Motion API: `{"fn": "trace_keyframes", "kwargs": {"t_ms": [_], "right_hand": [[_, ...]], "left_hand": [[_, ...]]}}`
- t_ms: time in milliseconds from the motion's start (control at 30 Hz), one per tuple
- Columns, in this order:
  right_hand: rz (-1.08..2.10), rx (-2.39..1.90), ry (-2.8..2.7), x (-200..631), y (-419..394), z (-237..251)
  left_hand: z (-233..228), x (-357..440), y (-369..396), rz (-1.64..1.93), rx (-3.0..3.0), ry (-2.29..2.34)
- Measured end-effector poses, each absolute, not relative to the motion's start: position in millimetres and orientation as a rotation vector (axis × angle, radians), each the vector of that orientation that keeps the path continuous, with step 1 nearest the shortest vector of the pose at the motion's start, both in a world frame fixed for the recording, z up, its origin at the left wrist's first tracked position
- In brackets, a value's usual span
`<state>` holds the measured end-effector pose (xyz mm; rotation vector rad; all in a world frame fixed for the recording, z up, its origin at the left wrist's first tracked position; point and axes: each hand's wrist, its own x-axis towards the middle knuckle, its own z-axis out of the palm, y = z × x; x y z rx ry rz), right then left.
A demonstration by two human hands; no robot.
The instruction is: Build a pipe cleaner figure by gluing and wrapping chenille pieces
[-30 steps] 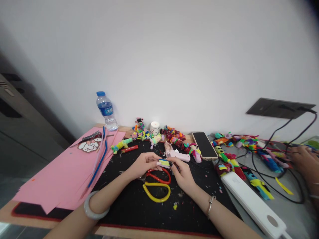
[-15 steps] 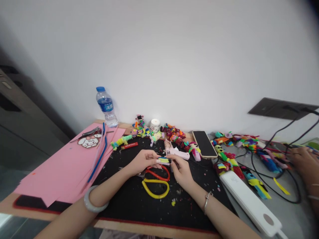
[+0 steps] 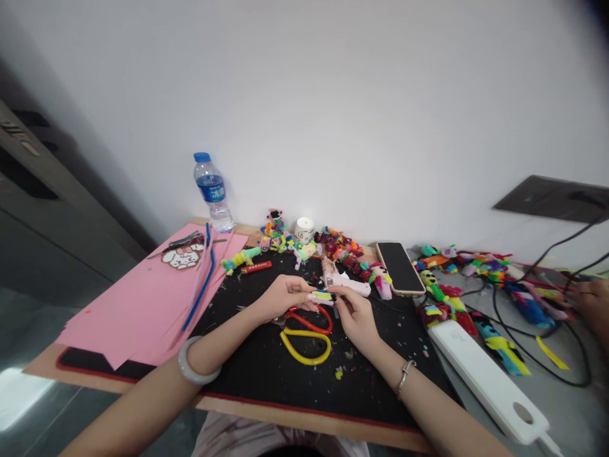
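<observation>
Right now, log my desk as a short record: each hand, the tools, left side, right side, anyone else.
Left hand: pinches one end of a small blue-and-yellow piece
Right hand: pinches the piece's other end
Scissors: red and yellow handles, on the black mat, blades partly hidden by the left hand
Glue gun: pink, beyond the hands
Phone: dark screen facing up
Left side: pink paper, blue strip on top
Right side: white power strip, colourful figures
Others: another person's hand, right edge
</observation>
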<state>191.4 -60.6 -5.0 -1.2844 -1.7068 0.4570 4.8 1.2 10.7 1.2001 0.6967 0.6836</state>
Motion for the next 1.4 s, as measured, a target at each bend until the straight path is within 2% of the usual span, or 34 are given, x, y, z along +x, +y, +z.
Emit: {"fn": "trace_keyframes", "kwargs": {"t_ms": [700, 1400], "right_hand": [[0.525, -1.265, -1.678, 191.6, -61.3, -0.3], [0.434, -1.262, -1.726, 195.4, -64.4, -0.7]], "left_hand": [[4.4, 6.1, 6.6, 0.655, 1.196, 0.658], [2.1, 3.1, 4.6, 0.716, 1.225, 0.542]]}}
